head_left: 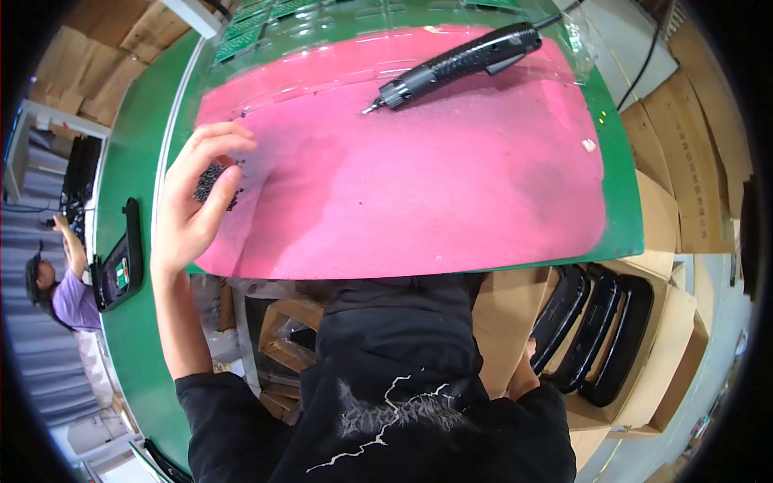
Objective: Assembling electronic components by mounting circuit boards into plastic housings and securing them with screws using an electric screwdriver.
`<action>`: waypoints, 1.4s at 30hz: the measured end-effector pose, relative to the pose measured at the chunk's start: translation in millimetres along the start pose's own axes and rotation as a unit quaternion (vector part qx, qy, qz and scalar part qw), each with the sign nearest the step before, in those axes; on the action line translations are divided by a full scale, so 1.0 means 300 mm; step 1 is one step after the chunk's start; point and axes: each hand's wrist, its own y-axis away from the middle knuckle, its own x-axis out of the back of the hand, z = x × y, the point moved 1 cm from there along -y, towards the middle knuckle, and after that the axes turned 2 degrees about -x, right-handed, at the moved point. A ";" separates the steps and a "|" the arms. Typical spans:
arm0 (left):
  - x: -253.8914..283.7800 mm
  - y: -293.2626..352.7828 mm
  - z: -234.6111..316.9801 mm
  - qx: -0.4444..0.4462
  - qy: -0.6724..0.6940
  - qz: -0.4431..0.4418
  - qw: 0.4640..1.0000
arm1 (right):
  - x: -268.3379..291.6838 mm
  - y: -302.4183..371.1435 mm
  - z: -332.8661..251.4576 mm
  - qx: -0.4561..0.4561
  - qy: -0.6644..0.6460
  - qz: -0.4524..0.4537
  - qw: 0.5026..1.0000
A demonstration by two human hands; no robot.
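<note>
The right hand (529, 351) is beside three curved black casings (599, 322) in a cardboard box (506, 318); mostly hidden, so I cannot tell its fingers' state. The left hand (181, 211) curves around a pile of small black screws (208, 183) on the pink mat (451, 185), thumb and fingers apart. Beyond, a black electric screwdriver (459, 66) lies tip leftward; green circuit boards (240, 36) sit farther across the surface (625, 213).

The screwdriver (463, 66) looks like semi-gloss plastic, its bit (372, 106) shiny metal; the mat (451, 177) is matt and smudged, the curved housings (597, 330) glossy, smooth plastic, the box (503, 314) matt cardboard.
</note>
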 end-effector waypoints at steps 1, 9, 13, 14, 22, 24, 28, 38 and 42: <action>0.000 -0.001 -0.005 0.004 0.011 -0.001 1.000 | 0.026 -0.004 0.024 -0.017 -0.011 0.007 1.000; -0.044 -0.104 -0.018 -0.022 0.032 -0.036 0.999 | 0.316 0.122 0.114 0.268 -0.268 0.121 0.917; -0.079 -0.187 -0.004 -0.068 0.039 -0.056 0.995 | 0.559 0.327 0.028 0.296 -0.376 0.192 0.857; -0.087 -0.201 -0.002 -0.091 0.036 -0.074 0.992 | 0.637 0.402 -0.019 0.321 -0.364 0.217 0.847; -0.146 -0.279 -0.087 -0.129 0.132 -0.096 0.978 | 1.207 0.879 -0.370 0.612 -0.076 0.225 0.755; -0.177 -0.270 -0.133 -0.112 0.178 -0.077 0.975 | 1.281 0.956 -0.464 0.692 0.046 0.191 0.694; -0.238 -0.253 -0.164 -0.071 0.281 -0.081 0.954 | 1.326 1.168 -0.742 0.761 0.241 0.116 0.591; -0.228 -0.177 -0.195 0.019 0.041 -0.030 0.999 | 1.286 1.319 -1.833 0.762 0.176 0.303 0.544; -0.233 -0.178 -0.168 -0.010 -0.042 -0.033 0.999 | 1.225 1.184 -2.071 0.592 0.330 0.272 0.683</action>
